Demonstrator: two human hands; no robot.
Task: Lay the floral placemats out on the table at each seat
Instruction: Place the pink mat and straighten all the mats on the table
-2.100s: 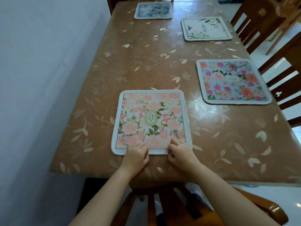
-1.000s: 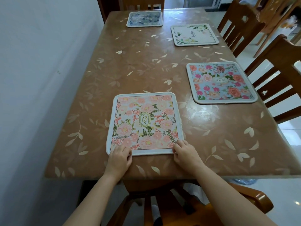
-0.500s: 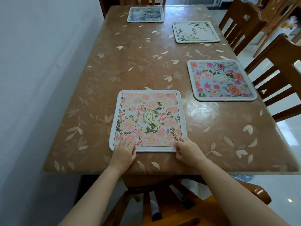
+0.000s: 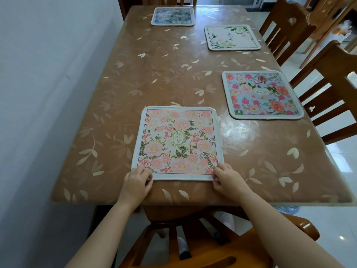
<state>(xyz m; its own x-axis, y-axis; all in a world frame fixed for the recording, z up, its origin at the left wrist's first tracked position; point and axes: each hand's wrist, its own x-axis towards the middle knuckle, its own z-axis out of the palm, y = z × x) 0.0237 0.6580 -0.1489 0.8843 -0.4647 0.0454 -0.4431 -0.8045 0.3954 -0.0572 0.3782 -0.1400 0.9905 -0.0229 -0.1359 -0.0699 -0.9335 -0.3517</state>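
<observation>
A pink floral placemat (image 4: 178, 143) lies flat at the near end of the brown table (image 4: 166, 74). My left hand (image 4: 136, 183) pinches its near left corner and my right hand (image 4: 228, 180) pinches its near right corner. A blue placemat with pink and orange flowers (image 4: 260, 94) lies by the right edge. Farther along that edge is a white placemat with green leaves (image 4: 231, 37). A dark blue-grey placemat (image 4: 172, 16) lies at the far end.
A white wall (image 4: 48, 93) runs along the table's left side. Wooden chairs stand at the right (image 4: 328, 78), farther back on the right (image 4: 286, 26), at the far end (image 4: 172, 0), and one (image 4: 212, 246) directly below my arms at the near end.
My hands have slid apart from the middle of the mat's near edge to its two near corners. The mat has shifted slightly and now sits squarer to the table edge.
</observation>
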